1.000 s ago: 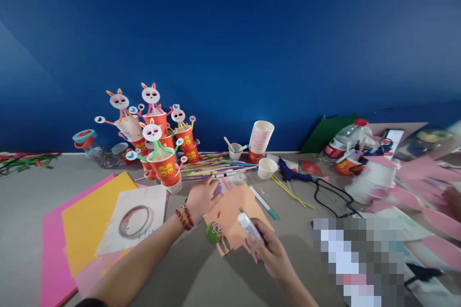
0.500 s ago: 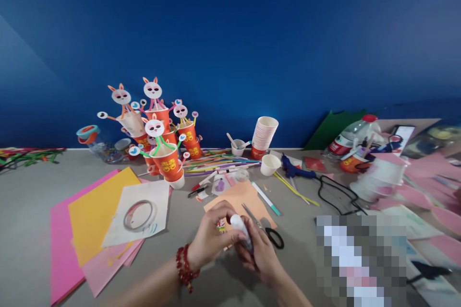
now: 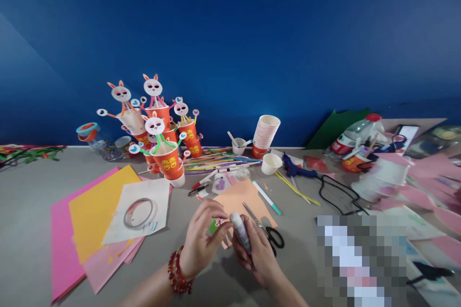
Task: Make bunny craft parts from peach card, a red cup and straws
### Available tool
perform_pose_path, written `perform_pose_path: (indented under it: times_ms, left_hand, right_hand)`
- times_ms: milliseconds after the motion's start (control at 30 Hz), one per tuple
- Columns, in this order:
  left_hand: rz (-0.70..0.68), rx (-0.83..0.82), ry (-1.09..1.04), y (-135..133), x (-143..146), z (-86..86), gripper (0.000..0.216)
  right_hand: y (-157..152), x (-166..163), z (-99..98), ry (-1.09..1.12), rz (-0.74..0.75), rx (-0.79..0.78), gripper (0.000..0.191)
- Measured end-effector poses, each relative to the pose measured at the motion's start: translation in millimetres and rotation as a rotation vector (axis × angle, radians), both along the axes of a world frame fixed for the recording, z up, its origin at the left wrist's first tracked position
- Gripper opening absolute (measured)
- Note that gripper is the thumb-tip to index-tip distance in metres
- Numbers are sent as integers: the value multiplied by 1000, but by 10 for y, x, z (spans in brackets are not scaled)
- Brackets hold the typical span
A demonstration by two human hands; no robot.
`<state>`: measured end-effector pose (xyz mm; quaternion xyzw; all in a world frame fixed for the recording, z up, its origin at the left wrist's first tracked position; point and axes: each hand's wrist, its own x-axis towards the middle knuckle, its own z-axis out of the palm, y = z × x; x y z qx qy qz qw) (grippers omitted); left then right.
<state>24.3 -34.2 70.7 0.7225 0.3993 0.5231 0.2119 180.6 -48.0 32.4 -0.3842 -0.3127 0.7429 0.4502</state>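
My right hand [image 3: 257, 252] is wrapped round a white glue stick [image 3: 239, 231], held upright near the table's front. My left hand [image 3: 203, 240], with a red bead bracelet at the wrist, has its fingers curled in a pinch at the top of the glue stick, beside a green cap [image 3: 215, 225]. Both hands hover over an orange paper sheet [image 3: 239, 196]. Black-handled scissors [image 3: 266, 230] lie on that sheet just right of my right hand.
Orange cups with paper rabbit faces [image 3: 163, 153] stand at the back left, a stack of paper cups [image 3: 265, 135] behind centre. Yellow and pink sheets [image 3: 90, 211] with a tape ring [image 3: 140, 212] lie left. A blue glue gun [image 3: 293, 169], pens, straws and pink cut-outs spread right.
My left hand came back from the far side of the orange sheet to the glue stick. Both hands drew together near the front edge, and the scissors became visible on the sheet.
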Motion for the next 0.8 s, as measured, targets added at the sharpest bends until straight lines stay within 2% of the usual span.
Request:
perform_pose_path:
  times_ms: [300, 667, 800]
  left_hand:
    - [-66, -8, 10, 19, -4, 58, 13]
    - [-78, 25, 73, -5, -19, 54, 13]
    - [-14, 13, 56, 1, -67, 92, 14]
  right_hand:
    - [11, 32, -39, -59, 6, 73, 49]
    - [15, 65, -53, -151, -9, 149, 46]
    - [13, 70, -67, -153, -8, 187, 45]
